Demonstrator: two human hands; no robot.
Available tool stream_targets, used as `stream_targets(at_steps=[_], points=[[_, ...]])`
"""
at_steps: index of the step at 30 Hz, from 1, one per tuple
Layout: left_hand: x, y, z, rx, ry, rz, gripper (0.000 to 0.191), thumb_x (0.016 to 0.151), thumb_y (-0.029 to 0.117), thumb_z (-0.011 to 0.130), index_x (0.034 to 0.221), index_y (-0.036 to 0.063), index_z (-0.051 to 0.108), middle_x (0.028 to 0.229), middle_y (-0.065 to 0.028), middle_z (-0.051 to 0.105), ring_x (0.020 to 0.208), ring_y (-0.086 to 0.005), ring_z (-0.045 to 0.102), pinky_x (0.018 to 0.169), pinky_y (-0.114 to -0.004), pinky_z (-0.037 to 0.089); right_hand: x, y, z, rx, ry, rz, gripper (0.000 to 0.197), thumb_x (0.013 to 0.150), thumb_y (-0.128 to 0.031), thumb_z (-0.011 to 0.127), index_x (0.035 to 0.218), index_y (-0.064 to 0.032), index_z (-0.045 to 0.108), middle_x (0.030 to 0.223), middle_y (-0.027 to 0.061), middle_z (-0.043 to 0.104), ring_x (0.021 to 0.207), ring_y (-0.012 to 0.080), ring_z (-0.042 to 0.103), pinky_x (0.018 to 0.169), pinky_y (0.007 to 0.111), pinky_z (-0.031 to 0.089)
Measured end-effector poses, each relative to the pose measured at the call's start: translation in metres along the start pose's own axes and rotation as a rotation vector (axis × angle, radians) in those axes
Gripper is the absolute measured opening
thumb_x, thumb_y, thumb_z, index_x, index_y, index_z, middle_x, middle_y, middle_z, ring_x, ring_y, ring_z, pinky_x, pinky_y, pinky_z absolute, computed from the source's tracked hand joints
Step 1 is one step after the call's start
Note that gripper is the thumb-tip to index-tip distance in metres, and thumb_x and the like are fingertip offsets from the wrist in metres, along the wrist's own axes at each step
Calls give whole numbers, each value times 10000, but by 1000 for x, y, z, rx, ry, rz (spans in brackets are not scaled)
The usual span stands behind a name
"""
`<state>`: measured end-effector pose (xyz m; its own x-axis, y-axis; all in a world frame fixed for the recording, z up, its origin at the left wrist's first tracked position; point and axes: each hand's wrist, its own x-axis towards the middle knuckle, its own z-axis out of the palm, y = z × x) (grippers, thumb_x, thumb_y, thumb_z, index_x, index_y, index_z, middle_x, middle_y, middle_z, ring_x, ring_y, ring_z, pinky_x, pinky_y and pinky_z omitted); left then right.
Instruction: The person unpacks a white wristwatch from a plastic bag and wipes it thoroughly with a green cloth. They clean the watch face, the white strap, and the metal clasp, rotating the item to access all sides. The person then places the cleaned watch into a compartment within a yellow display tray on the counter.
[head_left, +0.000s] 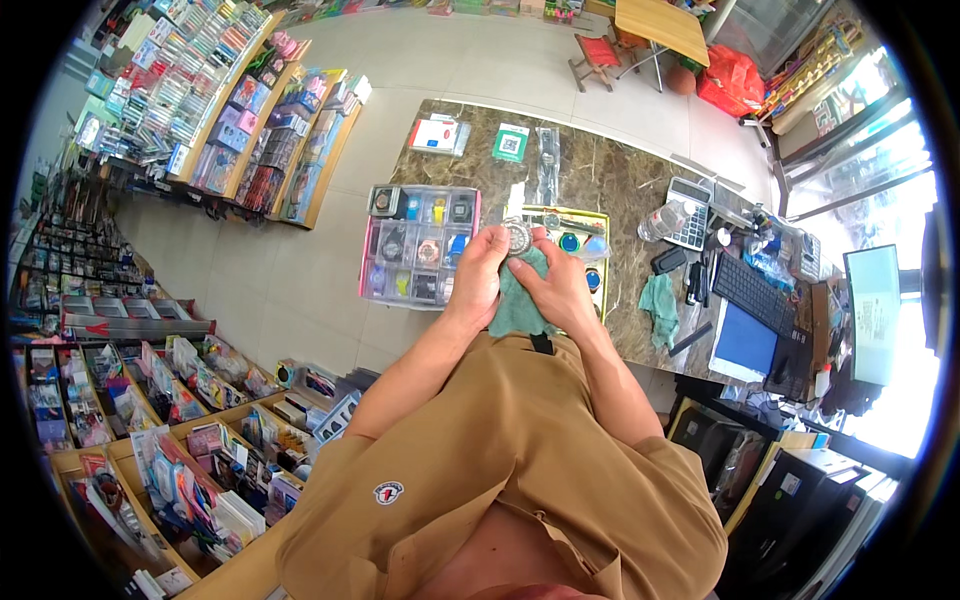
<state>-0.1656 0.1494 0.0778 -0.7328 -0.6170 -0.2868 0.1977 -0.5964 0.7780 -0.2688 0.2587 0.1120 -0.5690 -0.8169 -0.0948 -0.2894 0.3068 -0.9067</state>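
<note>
Between my two hands, above the near edge of a marble-patterned counter (637, 165), is a silver-coloured wristwatch (517, 238). My left hand (480, 274) grips its left side with thumb and fingers. My right hand (555, 281) holds its right side together with a green cloth (525, 300) that hangs down below the watch. Left of my hands stands a clear compartment box (421, 241) with several watches of various colours. Behind my right hand, partly hidden, lies a yellow-edged box (606, 262) with more watches. A watch in a clear sleeve (549, 165) lies farther back.
On the counter's right are a plastic bottle (666, 220), a calculator (688, 213), another green cloth (661, 309), a keyboard (754, 294) and a monitor (872, 315). A green card stand (511, 142) lies at the back. Stocked shelves (247, 135) stand left.
</note>
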Motion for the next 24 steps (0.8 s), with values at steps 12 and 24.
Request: stream_targets(at_steps=[12,24], points=[[13,70,-5,-363,-62,-16,338,1114,248,423,1207,-44,565,1177,-244,691,1207,-372,653,1032,-485,555,-41,-3,-29,-45,-35,34,286,950,-274,670,1077,-18,651,772,200,657,673,280,639,636,385,495],[12,141,15,-77,4,190,428,1122,283,401,1300,-82,538,1276,-277,648,1236,-379,635,1031,-479,554,-25,33,-56,810,378,-147,474,948,-120,502,1364,99,557,1279,146,631,1229,213,579,1063,353,446]])
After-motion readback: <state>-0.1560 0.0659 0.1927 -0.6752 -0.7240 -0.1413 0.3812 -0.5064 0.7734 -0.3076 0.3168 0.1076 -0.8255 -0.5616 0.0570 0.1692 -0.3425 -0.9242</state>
